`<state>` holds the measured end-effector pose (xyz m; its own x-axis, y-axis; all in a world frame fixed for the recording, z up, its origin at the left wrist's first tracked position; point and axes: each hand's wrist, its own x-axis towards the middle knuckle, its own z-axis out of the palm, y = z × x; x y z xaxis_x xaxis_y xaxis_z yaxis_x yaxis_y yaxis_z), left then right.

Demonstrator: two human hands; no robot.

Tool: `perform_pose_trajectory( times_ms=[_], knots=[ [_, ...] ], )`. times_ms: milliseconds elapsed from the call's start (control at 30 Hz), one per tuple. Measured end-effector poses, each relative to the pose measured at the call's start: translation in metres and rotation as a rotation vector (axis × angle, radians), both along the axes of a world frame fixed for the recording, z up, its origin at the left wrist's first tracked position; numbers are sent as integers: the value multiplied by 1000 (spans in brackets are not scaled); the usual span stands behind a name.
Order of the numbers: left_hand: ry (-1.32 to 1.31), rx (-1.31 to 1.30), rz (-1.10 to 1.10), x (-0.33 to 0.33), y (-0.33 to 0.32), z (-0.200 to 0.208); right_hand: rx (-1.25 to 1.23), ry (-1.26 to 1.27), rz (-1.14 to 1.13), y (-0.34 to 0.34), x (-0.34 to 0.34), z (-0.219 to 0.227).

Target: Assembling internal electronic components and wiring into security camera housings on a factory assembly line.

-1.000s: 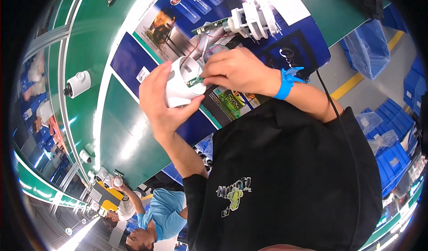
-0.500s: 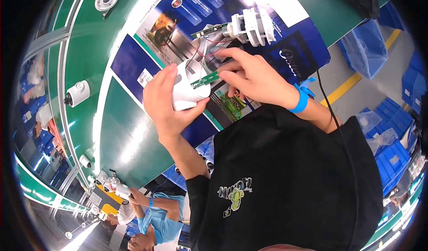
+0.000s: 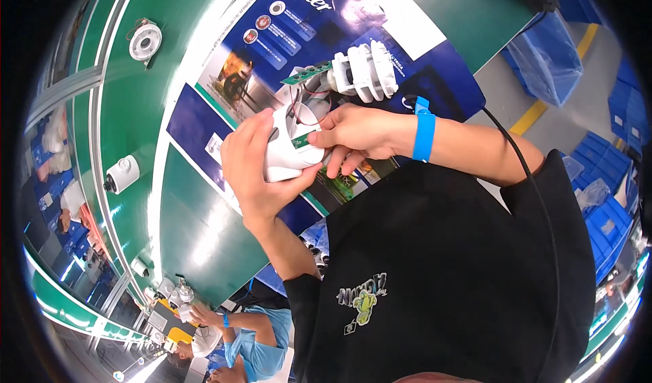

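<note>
My left hand (image 3: 248, 169) is wrapped round a white rounded plastic housing (image 3: 282, 153), its open end toward my right hand. A small green circuit board (image 3: 301, 140) sits partly inside that opening. My right hand (image 3: 360, 133) pinches the board's outer end between thumb and fingers; its other fingers are curled below. Just beyond the hands, a white finned part (image 3: 367, 72) lies on the printed cardboard (image 3: 224, 50), with a second green board strip (image 3: 305, 76) sticking out to its left. Thin red and dark wires run from there down to the housing.
On the green table (image 3: 197, 210) to the left are a round white part (image 3: 145, 42) and a white cylinder with a black end (image 3: 123, 174). A co-worker in a blue shirt (image 3: 261, 342) handles white parts at lower left. Blue bins (image 3: 601, 227) stand on the right.
My right hand has moved in against the housing, and the green board has slid deeper into its opening. The whole view has shifted slightly.
</note>
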<state>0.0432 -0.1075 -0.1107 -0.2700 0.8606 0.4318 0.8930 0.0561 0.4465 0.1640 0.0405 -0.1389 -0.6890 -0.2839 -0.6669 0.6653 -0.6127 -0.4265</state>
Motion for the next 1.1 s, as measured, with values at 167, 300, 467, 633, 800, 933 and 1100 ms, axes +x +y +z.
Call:
perform_pose_trajectory(
  times_ms=[167, 300, 467, 633, 800, 933, 1100],
  knots=[
    [-69, 10, -19, -2, 0, -5, -171, 56, -119, -2, 11, -13],
    [-148, 52, -4, -2, -7, -13, 5, -15, -116, -8, 5, -10],
    [-150, 37, 11, -1, -9, -8, 129, -56, -114, -16, 3, 1],
    [-110, -92, -18, -4, -7, 8, 790, 360, 309, -10, 23, 29],
    [-81, -111, 23, -10, -17, 9, 1540, 891, -41, 24, 25, 81],
    [-412, -134, 95, -3, -7, 13, 1745, 737, 283, 77, -18, 53],
    [-228, -45, -36, -16, -5, 19, 1320, 816, 686, 86, -48, 34]
  ],
)
